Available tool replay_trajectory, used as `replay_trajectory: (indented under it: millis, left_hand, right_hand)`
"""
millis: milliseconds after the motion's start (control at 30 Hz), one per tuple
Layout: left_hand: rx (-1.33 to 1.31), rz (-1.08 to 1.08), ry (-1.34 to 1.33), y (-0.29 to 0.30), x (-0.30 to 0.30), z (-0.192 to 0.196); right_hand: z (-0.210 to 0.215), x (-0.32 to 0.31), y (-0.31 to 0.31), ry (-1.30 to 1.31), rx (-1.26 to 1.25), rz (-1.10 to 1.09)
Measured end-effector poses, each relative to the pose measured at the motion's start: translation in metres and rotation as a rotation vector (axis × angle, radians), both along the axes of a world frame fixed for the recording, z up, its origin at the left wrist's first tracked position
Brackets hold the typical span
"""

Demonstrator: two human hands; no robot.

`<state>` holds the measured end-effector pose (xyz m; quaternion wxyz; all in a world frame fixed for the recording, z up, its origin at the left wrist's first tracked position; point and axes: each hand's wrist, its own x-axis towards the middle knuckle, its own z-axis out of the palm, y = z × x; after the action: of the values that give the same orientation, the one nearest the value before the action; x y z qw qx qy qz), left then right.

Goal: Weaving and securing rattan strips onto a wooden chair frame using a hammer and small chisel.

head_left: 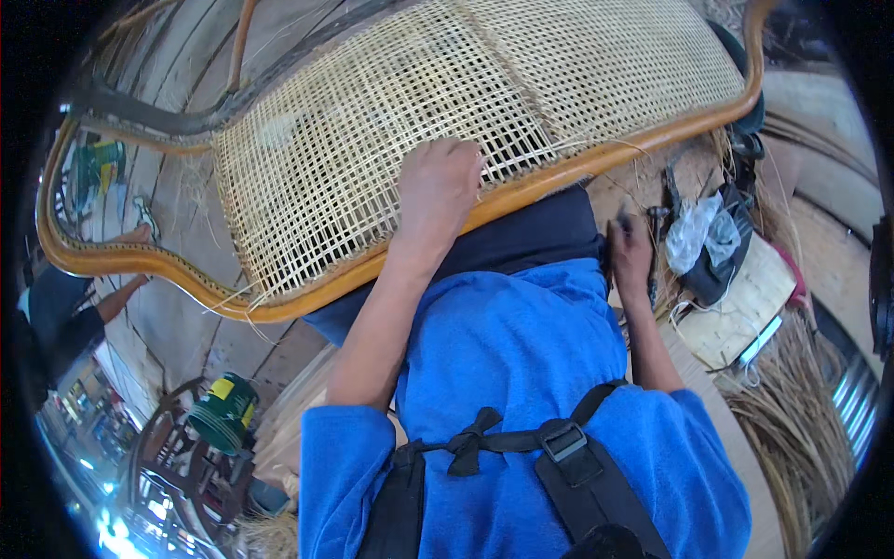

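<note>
While the left hand is pressing curled fingers on the cane panel near its front rail, weaving looking mostly finished, the right hand is gripping something small, unidentifiable.

- The woven cane panel in its bent frame fills the upper frame, across my lap.
- My left hand rests on its lower edge, centre.
- My right hand sits lower right, beside a plastic bag.
- A can stands lower left.
</note>
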<state>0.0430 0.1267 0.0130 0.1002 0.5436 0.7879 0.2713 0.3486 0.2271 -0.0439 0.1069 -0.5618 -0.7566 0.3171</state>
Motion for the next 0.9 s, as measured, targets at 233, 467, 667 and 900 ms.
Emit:
replay_trajectory:
  millis: [233, 467, 667, 900]
  left_hand:
    - [-0.091, -0.065, 0.148, 0.038, 0.006, -0.028]
    - [-0.255, -0.036, 0.195, 0.058, 0.015, -0.014]
    - [-0.277, -0.056, 0.208, 0.058, 0.013, -0.019]
    - [-0.180, -0.008, 0.144, 0.055, 0.010, -0.033]
  right_hand:
    - [0.101, -0.096, 0.057, -0.017, 0.213, 0.512]
    - [0.094, -0.174, 0.101, -0.371, 0.570, 1.135]
    - [0.088, -0.190, 0.092, -0.381, 0.656, 1.304]
    - [0.074, -0.186, 0.119, -0.146, 0.728, 1.329]
